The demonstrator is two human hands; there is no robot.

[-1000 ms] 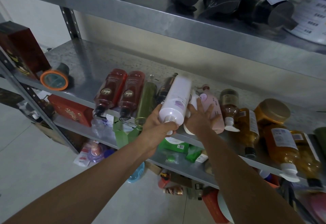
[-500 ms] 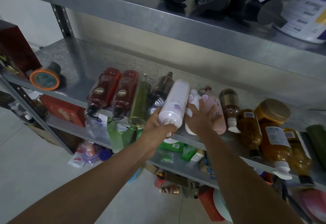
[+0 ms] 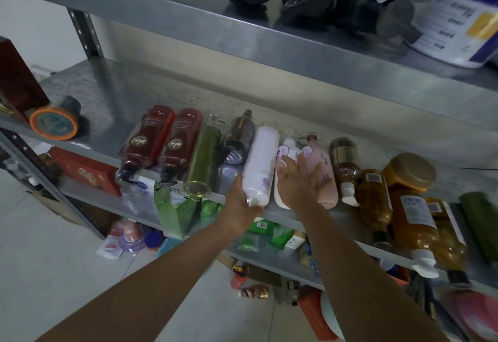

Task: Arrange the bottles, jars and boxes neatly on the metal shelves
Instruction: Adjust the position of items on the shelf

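On the middle shelf (image 3: 129, 91), the white bottle (image 3: 260, 161) lies in the row
Left hand (image 3: 239, 203) curls round its near end, likely steering it straight beside the dark bottle (image 3: 238, 137); right hand (image 3: 297, 180), fingers spread, presses the pink bottle (image 3: 323, 177) and small bottle (image 3: 287, 150) aside, seemingly guarding the gap

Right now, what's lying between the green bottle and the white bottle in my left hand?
A dark brown bottle lies there on the shelf; the head view shows it.

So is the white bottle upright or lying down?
Lying down: the white bottle is on its side, left hand gripping its near end.
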